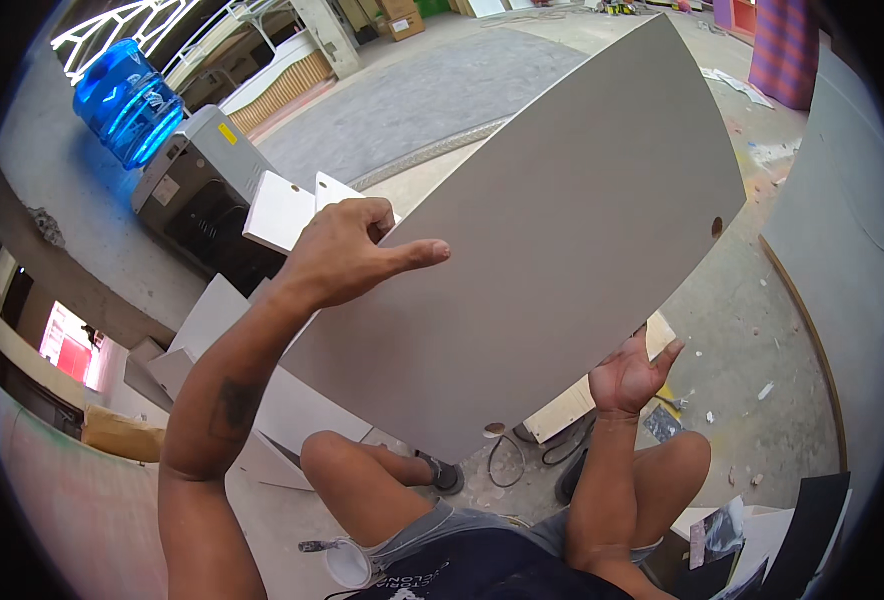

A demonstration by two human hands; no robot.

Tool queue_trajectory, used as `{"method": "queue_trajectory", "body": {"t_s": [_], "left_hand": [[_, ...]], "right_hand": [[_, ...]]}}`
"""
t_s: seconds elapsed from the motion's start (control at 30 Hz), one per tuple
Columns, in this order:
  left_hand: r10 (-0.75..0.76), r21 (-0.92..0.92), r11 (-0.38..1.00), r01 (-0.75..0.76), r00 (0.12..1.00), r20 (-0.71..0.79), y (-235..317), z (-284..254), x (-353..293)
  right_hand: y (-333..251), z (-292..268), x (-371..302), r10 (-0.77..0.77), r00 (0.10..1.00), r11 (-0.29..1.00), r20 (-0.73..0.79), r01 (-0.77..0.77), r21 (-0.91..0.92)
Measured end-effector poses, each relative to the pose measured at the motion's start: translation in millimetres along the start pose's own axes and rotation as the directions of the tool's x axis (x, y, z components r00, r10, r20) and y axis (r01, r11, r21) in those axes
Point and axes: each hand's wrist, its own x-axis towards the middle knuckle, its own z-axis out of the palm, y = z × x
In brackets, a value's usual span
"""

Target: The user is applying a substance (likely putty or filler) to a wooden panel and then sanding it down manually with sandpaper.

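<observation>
A large light-grey panel [542, 230] is held up at a slant in front of me, above my knees. It has a dark round hole near its right edge and another near its lower edge. My left hand [347, 250] grips the left edge, its thumb lying over the face and its fingers curled around the side. Palm up, my right hand [627, 382] supports the lower right edge; its fingers are partly hidden behind the panel, and its thumb points outward.
More white panels [297, 405] lean and lie at my left. Beyond them stands a water dispenser [212, 150] with a blue bottle [127, 105]. A pale wooden piece [560, 405] and black cable [505, 465] lie below. A white cup [348, 566] is by my left thigh.
</observation>
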Motion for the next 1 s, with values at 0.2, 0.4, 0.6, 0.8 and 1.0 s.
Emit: {"method": "queue_trajectory", "body": {"t_s": [0.2,0.4,0.6,0.8,1.0], "left_hand": [[0.027,-0.014,1.000,-0.028,0.994,-0.102,4.4,-0.6,-7.8],[0.022,-0.082,0.996,-0.033,0.991,-0.134,-4.9,-10.6,-20.0],[0.009,-0.093,0.996,-0.011,1.000,-0.018,-9.2,-26.1,-35.3],[0.123,-0.505,0.857,-0.104,0.992,0.005,-26.8,-27.9,-8.3],[0.248,-0.574,0.775,-0.264,0.963,-0.107,-73.4,-47.6,34.3]], "right_hand": [[-2.8,12.4,-1.2,-0.035,0.998,0.999,0.044,0.036,-0.022],[-0.3,21.2,0.6,-0.065,0.997,0.995,0.037,0.068,-0.067],[4.0,20.4,0.9,-0.070,0.994,0.996,0.086,0.075,-0.055],[20.3,32.6,17.2,0.020,0.991,0.995,0.135,-0.007,-0.096],[35.5,72.9,95.3,-0.019,0.986,0.972,0.165,0.057,-0.229]]}}
